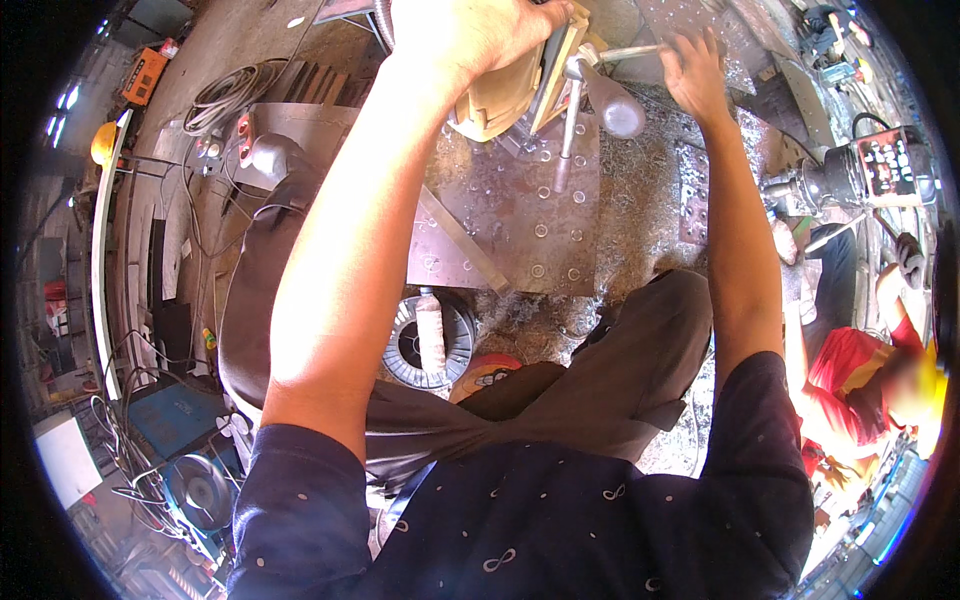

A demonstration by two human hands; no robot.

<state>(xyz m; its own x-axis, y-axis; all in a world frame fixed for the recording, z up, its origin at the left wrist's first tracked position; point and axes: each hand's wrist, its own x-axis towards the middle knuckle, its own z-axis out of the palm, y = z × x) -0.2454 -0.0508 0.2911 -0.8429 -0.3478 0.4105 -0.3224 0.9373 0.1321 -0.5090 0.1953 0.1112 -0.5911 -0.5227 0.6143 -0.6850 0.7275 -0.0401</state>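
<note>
A yellowish drill [495, 98], which looks like a magnetic-base drill, stands at the top over a dark steel plate [500, 215]. My left hand [455, 38] lies over its top, thumb stretched to the right; the other fingers are partly cut off by the upper edge. Spokes fan out from a metal hub on its right side: one thin rod points down, and a thick grey one has a rounded end. My right hand [693, 75] is closed at the end of the spoke lever [630, 52] that points right. Small ring marks or holes dot the plate.
A flat metal bar [462, 240] lies across the plate. Nearer me are a wire spool [398, 355] and a plastic bottle [430, 335]. Coiled cable [235, 95] lies at far left. Another person in red [845, 385] sits at right, beside a dark machine [865, 170].
</note>
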